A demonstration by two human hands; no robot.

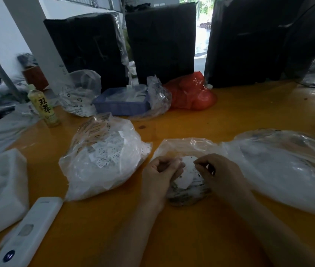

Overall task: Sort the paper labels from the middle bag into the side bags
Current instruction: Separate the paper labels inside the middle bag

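1. Centrally, both hands meet over the middle bag [183, 147], a clear plastic bag lying open on the orange table [191, 120] just in front of the person.
2. The left hand [162, 172] has its fingers curled inward toward the palm, fingertips bunched at the left edge of a white paper label [188, 170]; it appears to pinch that edge, though the exact contact is blurred.
3. The right hand [216, 172] is likewise curled, thumb and forefinger closed together on the label's upper right edge, the other fingers folded beneath.
4. That label sits between the two hands, above a heap of more printed labels [187, 195] inside the middle bag; small dark print shows on it, too small to read.
5. To the left, touching nothing held, the left side bag [104, 157] lies bulging, with many small printed labels visible through its clear plastic.
6. To the right, the right side bag [291, 166] spreads wide and pale, its near edge just beside the right wrist; its contents are hard to make out.
7. Farther back stand a blue basket [120, 107] wrapped in plastic, a red bag [193, 95], another clear bag [79, 93], and a yellow-green bottle [44, 106].
8. Near the left front edge lie a white remote-shaped device [27, 232] and a white foam block [0, 185].
9. Dark wrapped boxes [162, 41] line the table's far side.
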